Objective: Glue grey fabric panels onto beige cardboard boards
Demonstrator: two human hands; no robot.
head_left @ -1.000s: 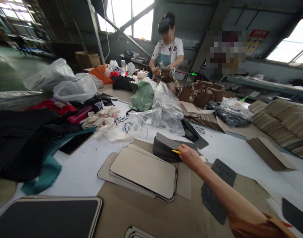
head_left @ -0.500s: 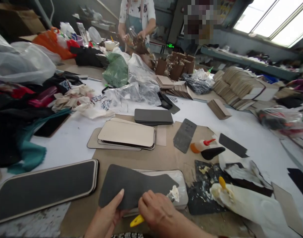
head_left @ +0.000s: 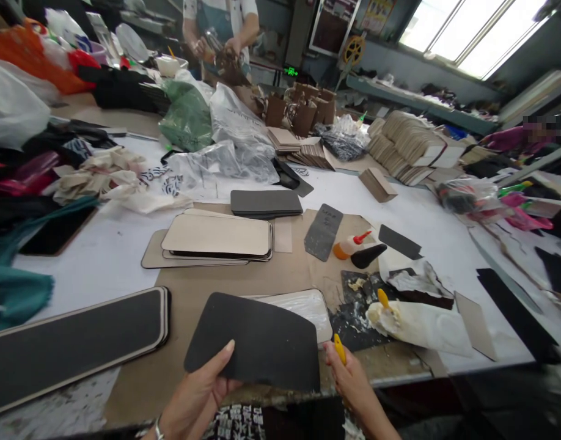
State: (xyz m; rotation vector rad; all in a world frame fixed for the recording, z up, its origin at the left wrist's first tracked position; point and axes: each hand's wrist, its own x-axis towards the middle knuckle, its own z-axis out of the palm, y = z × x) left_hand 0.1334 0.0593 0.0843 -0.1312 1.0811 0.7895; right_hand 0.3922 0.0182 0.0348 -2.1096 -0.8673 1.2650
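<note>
The person's left hand [head_left: 205, 388] pinched a dark gray panel [head_left: 257, 342] by its near edge, thumb on top and fingers underneath. The right hand [head_left: 351, 376], just beside the panel's right edge, was curled around a yellow handle [head_left: 339, 349]. The panel was tilted in front of a pale, rounded board [head_left: 310, 308] with a glossy whitish coating, hiding much of it; whether they touched could not be told. To the right, a second yellow handle [head_left: 383, 299] stood in cream-colored paste on a translucent plastic container [head_left: 434, 327]. Beyond, on the cluttered surface [head_left: 120, 238], were stacked beige boards [head_left: 216, 235] and a red-tipped bottle [head_left: 347, 247].
</note>
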